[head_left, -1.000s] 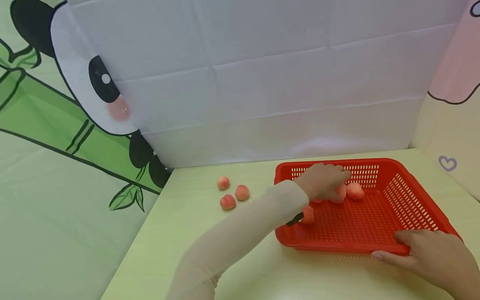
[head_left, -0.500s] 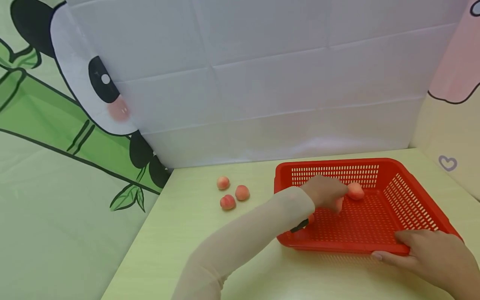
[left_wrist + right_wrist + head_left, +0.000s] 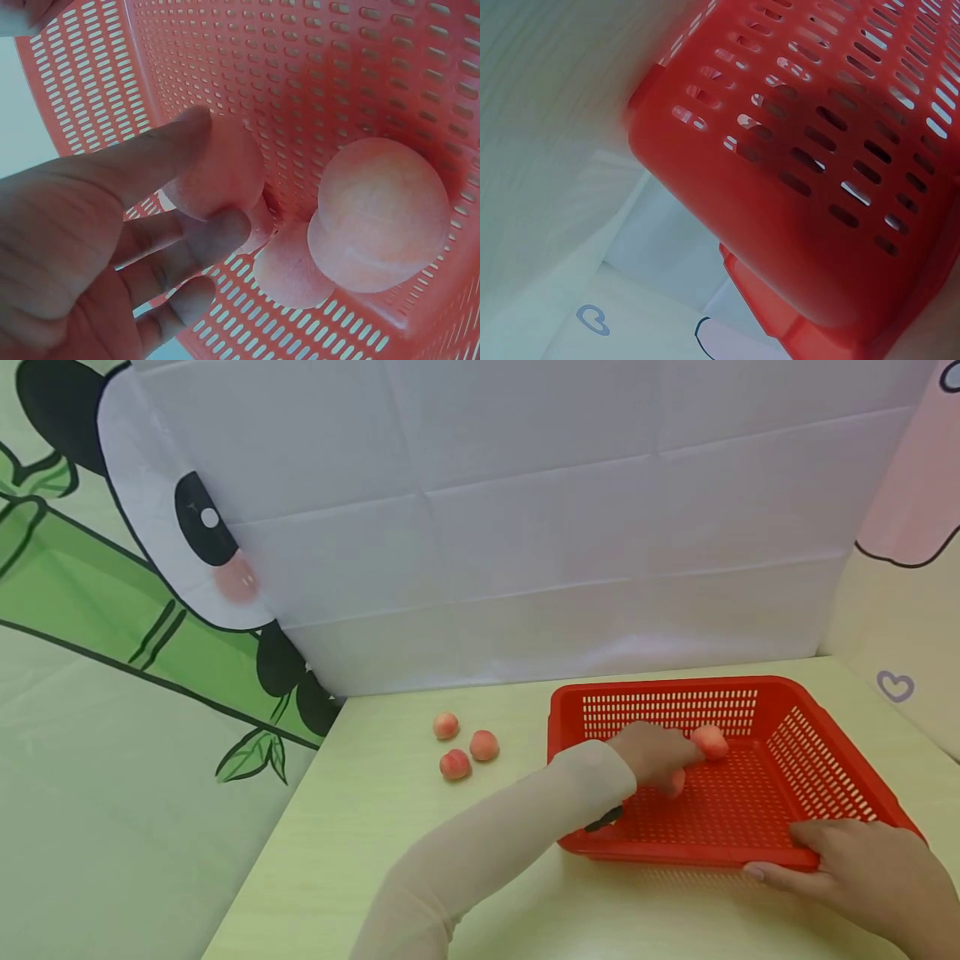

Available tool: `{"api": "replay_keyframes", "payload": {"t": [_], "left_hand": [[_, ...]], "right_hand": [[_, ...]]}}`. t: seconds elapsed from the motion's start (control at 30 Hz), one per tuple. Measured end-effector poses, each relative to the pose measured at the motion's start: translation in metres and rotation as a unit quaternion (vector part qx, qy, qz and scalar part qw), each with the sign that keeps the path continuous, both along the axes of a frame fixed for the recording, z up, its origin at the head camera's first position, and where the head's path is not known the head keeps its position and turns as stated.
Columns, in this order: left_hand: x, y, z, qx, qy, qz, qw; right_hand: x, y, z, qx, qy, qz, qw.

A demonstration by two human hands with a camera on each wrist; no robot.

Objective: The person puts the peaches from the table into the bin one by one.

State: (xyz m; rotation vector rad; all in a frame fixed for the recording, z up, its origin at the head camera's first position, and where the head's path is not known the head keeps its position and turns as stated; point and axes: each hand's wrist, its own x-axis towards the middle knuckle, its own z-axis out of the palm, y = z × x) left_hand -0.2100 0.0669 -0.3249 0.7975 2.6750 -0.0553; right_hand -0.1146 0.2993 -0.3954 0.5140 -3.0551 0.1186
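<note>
Left wrist view: a person's left hand [image 3: 64, 251] holds a peach [image 3: 221, 169] low in a red basket [image 3: 675, 853], thumb on one side and fingertips on the other, a light pinch that looks suited to soft, round fruit. More peaches [image 3: 386, 206] lie close by inside, some touching, perhaps bunched for want of a divider; the sleeve [image 3: 517, 827] blocks part of that end from the head camera, so their count is uncertain. The right hand [image 3: 873, 872] grips the near right corner, thumb outside the rim, apparently to steady the basket. Off to its left, well apart, three loose peaches [image 3: 484, 745] form a small cluster on the table [image 3: 322, 860], seemingly within easy reach. A panda-print cloth [image 3: 525, 527] hangs behind.
</note>
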Motion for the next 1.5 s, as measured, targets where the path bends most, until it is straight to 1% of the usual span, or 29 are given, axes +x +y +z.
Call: {"api": "replay_keyframes", "payload": {"t": [0.07, 0.1, 0.13, 0.23, 0.3, 0.4, 0.53, 0.57, 0.63, 0.77, 0.93, 1.23, 1.4, 1.5], "left_hand": [[0.0, 0.0, -0.001, -0.003, 0.0, -0.006, 1.0], [-0.001, 0.001, -0.001, -0.023, 0.017, -0.027, 0.9992], [-0.002, 0.001, -0.001, -0.032, 0.022, -0.035, 0.9986], [-0.003, 0.001, -0.003, -0.042, 0.024, -0.042, 0.998], [-0.003, 0.001, -0.004, -0.055, 0.033, -0.055, 0.9964], [-0.003, 0.0, -0.006, -0.054, 0.028, -0.05, 0.9969], [-0.003, -0.002, -0.008, -0.043, 0.015, -0.036, 0.9983], [-0.003, -0.002, -0.008, -0.049, 0.019, -0.042, 0.9978], [-0.003, -0.002, -0.008, -0.052, 0.02, -0.04, 0.9976], [-0.003, -0.001, -0.01, -0.077, 0.041, -0.049, 0.995], [-0.001, -0.001, -0.012, -0.092, 0.062, -0.046, 0.9927], [0.001, -0.002, -0.013, -0.096, 0.072, -0.036, 0.9921], [0.001, 0.001, -0.014, -0.129, 0.097, -0.058, 0.9852], [0.002, 0.004, -0.014, -0.14, 0.101, -0.061, 0.983]], "right_hand": [[0.0, 0.0, 0.0, 0.001, -0.002, 0.0, 1.0], [0.0, 0.0, 0.001, 0.001, -0.002, 0.0, 1.0], [0.0, 0.0, 0.001, 0.0, -0.001, 0.0, 1.0], [0.001, 0.0, 0.001, -0.003, 0.006, 0.003, 1.0], [0.001, 0.0, 0.002, -0.004, 0.011, 0.004, 1.0], [0.002, 0.0, 0.002, -0.007, 0.014, 0.006, 1.0], [0.002, 0.0, 0.002, -0.009, 0.014, 0.007, 1.0], [0.002, 0.0, 0.002, -0.01, 0.014, 0.007, 1.0], [0.002, 0.0, 0.003, -0.011, 0.015, 0.007, 1.0], [0.002, -0.001, 0.003, -0.01, 0.013, 0.006, 1.0], [0.003, -0.001, 0.003, -0.01, 0.013, 0.004, 1.0], [0.002, 0.0, 0.003, -0.004, 0.011, 0.004, 1.0], [0.002, 0.0, 0.003, -0.001, 0.009, 0.004, 1.0], [0.002, -0.001, 0.003, -0.003, 0.009, 0.004, 1.0]]}}
